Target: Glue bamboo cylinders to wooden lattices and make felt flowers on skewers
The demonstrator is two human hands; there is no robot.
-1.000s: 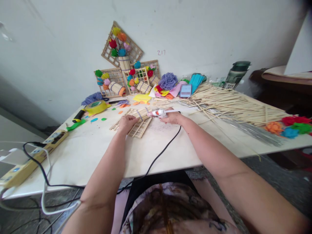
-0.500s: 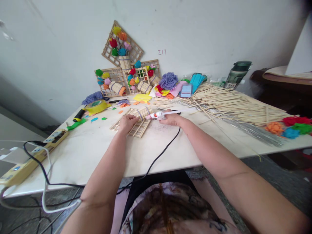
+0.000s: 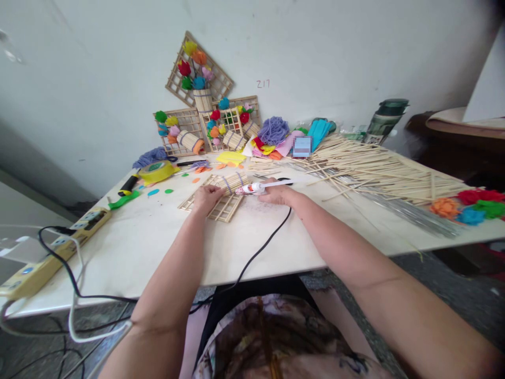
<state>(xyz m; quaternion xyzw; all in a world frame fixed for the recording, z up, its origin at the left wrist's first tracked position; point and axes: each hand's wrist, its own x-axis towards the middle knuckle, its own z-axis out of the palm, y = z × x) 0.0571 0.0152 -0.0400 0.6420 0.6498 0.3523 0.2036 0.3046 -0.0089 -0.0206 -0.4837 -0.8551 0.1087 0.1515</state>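
Observation:
A small lattice of wooden sticks (image 3: 223, 212) lies flat on the table, with a curved bundle of sticks bound by purple yarn (image 3: 235, 181) resting on its far part. My left hand (image 3: 208, 199) is closed at the lattice's left side, fingers bent against the bundle's near end; what is pinched there is hidden. In my right hand (image 3: 276, 193) is a white glue gun (image 3: 252, 188), its nozzle pointing left at the bundle's right edge. A long glue stick (image 3: 281, 182) juts from the gun's back, and a black cord (image 3: 265, 245) trails toward me.
Finished lattices with felt flowers (image 3: 199, 68) lean at the wall. Many loose sticks (image 3: 374, 163) and metal wires (image 3: 410, 213) cover the right side. Yellow tape (image 3: 158, 172), a black-and-yellow-handled tool (image 3: 128, 186) and a power strip (image 3: 59, 250) line the left. A dark bottle (image 3: 384, 122) stands behind.
Almost nothing differs. The glue gun's nozzle stays beside the stick bundle, and both hands hold nearly the same positions; the view has shifted very slightly.

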